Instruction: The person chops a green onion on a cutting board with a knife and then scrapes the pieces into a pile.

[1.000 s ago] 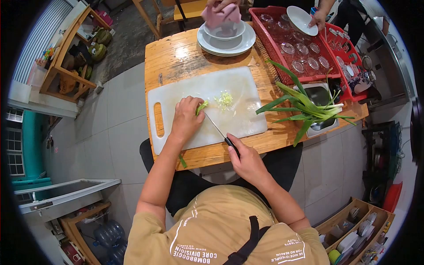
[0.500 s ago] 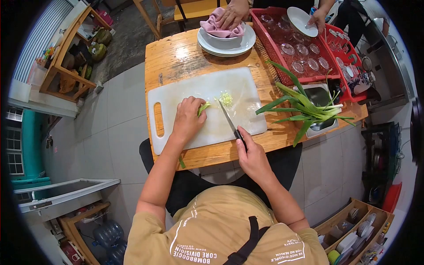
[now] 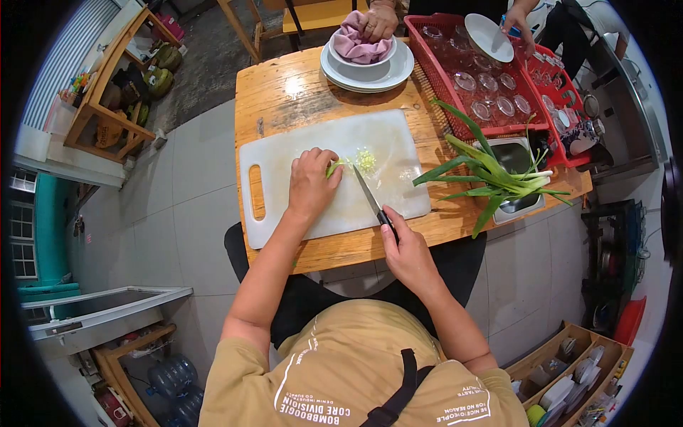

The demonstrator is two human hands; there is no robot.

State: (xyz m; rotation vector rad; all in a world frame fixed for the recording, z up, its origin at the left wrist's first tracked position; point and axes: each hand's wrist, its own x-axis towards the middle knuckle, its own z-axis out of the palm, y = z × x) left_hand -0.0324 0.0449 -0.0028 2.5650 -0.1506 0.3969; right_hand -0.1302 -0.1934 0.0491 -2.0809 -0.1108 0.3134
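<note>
On the white cutting board [image 3: 284, 206], my left hand [image 3: 313, 179] is closed around a green onion piece [image 3: 331, 169], whose cut end points right. My right hand [image 3: 407, 249] grips the black handle of a knife [image 3: 368, 191]. The blade's tip rests near the board, between the onion piece and a small pile of chopped onion [image 3: 365, 159]. A bunch of long green onions [image 3: 498, 178] lies right of the board, across a metal container [image 3: 514, 156].
Beyond the board, another person's hand [image 3: 380, 20] holds a pink cloth [image 3: 359, 43] in a white bowl on stacked plates [image 3: 398, 67]. A red crate of glasses [image 3: 455, 92] stands at the table's back right, with a white dish [image 3: 489, 37] over it.
My left hand has moved right with the onion piece, closer to the knife. The other person's cloth now sits deeper in the bowl, and their other hand has shifted off the white dish.
</note>
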